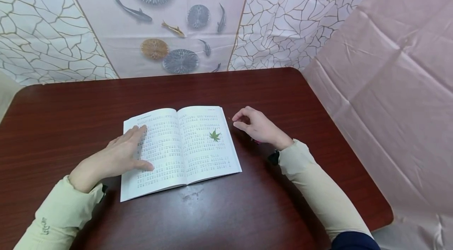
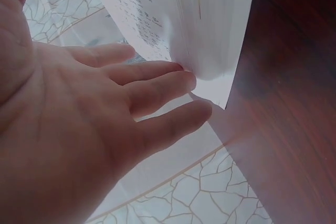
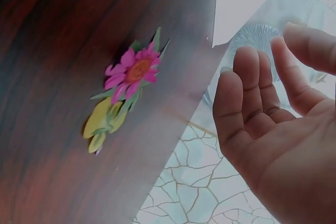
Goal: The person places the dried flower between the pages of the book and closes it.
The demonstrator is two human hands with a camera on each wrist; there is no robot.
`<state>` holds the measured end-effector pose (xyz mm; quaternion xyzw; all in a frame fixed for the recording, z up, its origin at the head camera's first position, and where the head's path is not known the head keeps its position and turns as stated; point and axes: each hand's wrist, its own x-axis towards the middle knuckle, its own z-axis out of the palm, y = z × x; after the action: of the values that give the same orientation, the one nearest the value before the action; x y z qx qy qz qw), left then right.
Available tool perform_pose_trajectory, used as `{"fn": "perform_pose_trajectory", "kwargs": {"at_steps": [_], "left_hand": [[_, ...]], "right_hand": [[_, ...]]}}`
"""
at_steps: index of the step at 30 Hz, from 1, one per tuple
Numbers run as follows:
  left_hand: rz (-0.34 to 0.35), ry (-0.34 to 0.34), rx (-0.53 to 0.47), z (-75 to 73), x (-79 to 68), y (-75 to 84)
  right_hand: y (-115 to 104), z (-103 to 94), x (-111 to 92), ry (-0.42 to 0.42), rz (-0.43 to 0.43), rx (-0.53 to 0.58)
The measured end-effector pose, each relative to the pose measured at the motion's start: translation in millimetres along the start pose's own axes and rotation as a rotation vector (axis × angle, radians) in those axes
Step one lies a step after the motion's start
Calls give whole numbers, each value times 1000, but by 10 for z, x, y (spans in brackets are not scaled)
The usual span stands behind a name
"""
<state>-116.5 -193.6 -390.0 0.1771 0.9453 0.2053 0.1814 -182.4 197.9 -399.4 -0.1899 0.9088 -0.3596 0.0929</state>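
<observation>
An open book [image 1: 162, 144] with printed pages lies on the table. My left hand [image 1: 111, 159] is spread over its left page, thumb apart from the straight fingers. On the right page sits a small green star-shaped leaf [image 1: 214, 135]. Just beyond the book's right edge, my right hand [image 1: 260, 126] hovers with fingers loosely bent and nothing between them. The right wrist view shows a magenta flower [image 3: 138, 72] with an orange centre, and a yellow flower or leaf [image 3: 102, 119] against it, both on the table. From the head, the right hand mostly hides them.
The dark reddish-brown table [image 1: 212, 218] has rounded corners. Behind it hangs a patterned cloth [image 1: 226, 57] with fish and round motifs; a plain pinkish cloth [image 1: 389, 85] hangs along the right side.
</observation>
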Motion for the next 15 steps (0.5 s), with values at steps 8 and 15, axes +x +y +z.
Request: {"fn": "perform_pose_trajectory", "kwargs": {"at_steps": [8, 15], "left_hand": [[-6, -4, -19, -5, -2, 14], [-3, -1, -23, -12, 0, 19]], "right_hand": [[44, -3, -12, 4, 14, -4], [64, 1, -26, -10, 47, 8]]}}
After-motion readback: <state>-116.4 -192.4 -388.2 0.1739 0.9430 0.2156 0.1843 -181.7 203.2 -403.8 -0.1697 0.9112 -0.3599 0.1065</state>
